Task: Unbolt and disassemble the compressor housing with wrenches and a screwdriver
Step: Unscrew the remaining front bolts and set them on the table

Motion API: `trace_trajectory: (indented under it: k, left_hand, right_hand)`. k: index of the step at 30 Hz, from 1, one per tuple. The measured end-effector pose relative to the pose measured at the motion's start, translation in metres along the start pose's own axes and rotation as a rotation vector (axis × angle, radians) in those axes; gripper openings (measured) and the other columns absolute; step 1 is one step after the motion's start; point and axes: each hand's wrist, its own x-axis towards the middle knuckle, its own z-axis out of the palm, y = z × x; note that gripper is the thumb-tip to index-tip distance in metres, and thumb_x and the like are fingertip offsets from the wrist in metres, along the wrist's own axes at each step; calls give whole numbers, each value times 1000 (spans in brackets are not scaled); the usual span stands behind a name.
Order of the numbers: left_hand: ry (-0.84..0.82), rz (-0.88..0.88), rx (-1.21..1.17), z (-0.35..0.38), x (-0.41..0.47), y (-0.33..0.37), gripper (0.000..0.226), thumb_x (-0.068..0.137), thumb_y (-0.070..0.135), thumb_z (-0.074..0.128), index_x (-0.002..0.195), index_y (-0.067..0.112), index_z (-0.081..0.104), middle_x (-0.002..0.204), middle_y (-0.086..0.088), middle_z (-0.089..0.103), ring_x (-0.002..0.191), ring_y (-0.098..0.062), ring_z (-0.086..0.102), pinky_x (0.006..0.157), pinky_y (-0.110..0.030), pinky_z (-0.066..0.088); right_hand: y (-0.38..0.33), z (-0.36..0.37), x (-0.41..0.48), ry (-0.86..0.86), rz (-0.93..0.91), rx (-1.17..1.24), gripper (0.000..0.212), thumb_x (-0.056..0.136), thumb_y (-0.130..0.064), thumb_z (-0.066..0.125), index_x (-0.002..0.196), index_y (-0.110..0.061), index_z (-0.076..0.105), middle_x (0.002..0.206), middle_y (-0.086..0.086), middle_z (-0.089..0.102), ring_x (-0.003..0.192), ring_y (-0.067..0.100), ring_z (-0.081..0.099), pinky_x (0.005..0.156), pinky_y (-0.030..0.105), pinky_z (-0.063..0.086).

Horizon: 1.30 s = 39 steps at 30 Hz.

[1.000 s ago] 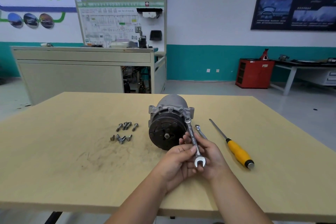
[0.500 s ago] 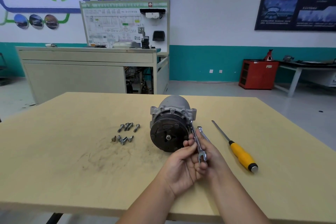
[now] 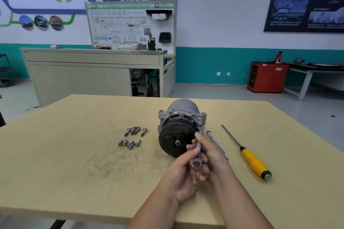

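Here, at the left of the yellow bench (image 3: 61,154), loose bolts (image 3: 133,138) lie in two small clusters, well apart from both hands. Just right of them the compressor (image 3: 179,122) rests on its side, its black pulley face toward the camera and a nut at its centre. The left hand (image 3: 181,174) sits in front of the pulley's lower right edge, with its fingers curled, thumb and fingertips pinching the shank of a wrench (image 3: 198,149). That wrench runs steeply up from the hands to the housing. Its upper end sits on a bolt head at the right ear of the front flange, and its open lower end sticks out below the fingers. The right hand (image 3: 214,156) presses against the left, fingers wrapped about the same wrench from the other side, with one fingertip high on the shank near the pulley's rim. Just beyond it a second wrench (image 3: 214,140) lies flat on the bench, partly hidden by that hand. Farther right, apart from it, lies a screwdriver (image 3: 249,156) with a yellow handle, tip pointing away.
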Motion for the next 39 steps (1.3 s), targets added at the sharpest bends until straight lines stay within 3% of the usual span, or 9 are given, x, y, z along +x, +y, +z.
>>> trace_trajectory:
  k: [7, 11, 14, 18, 23, 26, 29, 32, 39]
  left_hand:
    - [-37, -1, -73, -1, -2, -2, 35, 80, 28, 47, 55, 12, 64, 39, -1, 49, 30, -8, 43, 31, -14, 32]
    - [-19, -21, 19, 1, -2, -5, 31, 77, 31, 52, 52, 13, 60, 42, -3, 52, 32, -10, 48, 32, -14, 34]
    - [-17, -40, 144, 3, -1, -7, 37, 79, 39, 51, 53, 16, 62, 47, -5, 60, 34, -11, 54, 34, -13, 33]
    - [-3, -70, 263, 4, -1, -10, 47, 78, 53, 48, 61, 16, 71, 60, -5, 69, 42, -11, 63, 33, -13, 33]
    - [46, -39, 328, 4, 1, -9, 30, 68, 43, 65, 62, 14, 73, 66, -8, 71, 43, -9, 63, 32, -11, 32]
    - [67, -23, 262, 3, 2, -9, 25, 72, 34, 64, 68, 10, 70, 64, -11, 70, 39, -9, 60, 31, -11, 33]
    - [74, -4, 154, 2, 2, -7, 26, 76, 27, 59, 60, 10, 70, 58, -10, 68, 36, -10, 58, 30, -12, 33]
    - [68, -12, 75, 1, 2, -6, 25, 76, 24, 56, 60, 8, 67, 52, -9, 63, 34, -11, 56, 30, -12, 33]
    - [15, -48, 39, 0, 0, -7, 20, 79, 23, 52, 69, 6, 58, 53, -9, 61, 37, -14, 56, 33, -12, 36]
  right_hand:
    - [2, -8, 0, -117, -10, 130, 32, 74, -35, 58, 68, -10, 77, 59, 3, 65, 54, 12, 63, 52, 22, 54]
    - [2, -8, 0, -22, -11, 36, 29, 73, -37, 61, 59, -14, 69, 52, 5, 59, 46, 18, 53, 43, 21, 46]
    - [-1, -9, 2, 53, 6, -109, 32, 87, -35, 58, 70, -9, 60, 52, 4, 60, 53, 22, 39, 49, 25, 39]
    - [-7, -8, 3, 105, -61, -191, 31, 90, -22, 58, 67, -3, 56, 44, 6, 56, 43, 21, 50, 44, 23, 41]
    - [-10, -9, 1, 130, -95, -200, 29, 89, -18, 61, 66, -1, 56, 42, 5, 52, 34, 11, 49, 36, 18, 42]
    - [-8, -7, 0, 129, -90, -187, 32, 89, -23, 61, 67, -1, 58, 43, 6, 54, 38, 14, 49, 42, 21, 43]
    - [-8, -5, -3, 81, 12, -91, 40, 93, -34, 53, 69, -4, 64, 45, 5, 55, 46, 17, 47, 48, 23, 44]
    - [-6, -6, -7, 25, 73, 17, 40, 93, -30, 51, 66, -6, 69, 46, 5, 55, 41, 15, 52, 40, 18, 45]
    - [-7, -3, -15, 54, 123, 4, 35, 92, -29, 53, 64, -9, 61, 43, 6, 53, 27, 13, 45, 29, 15, 37]
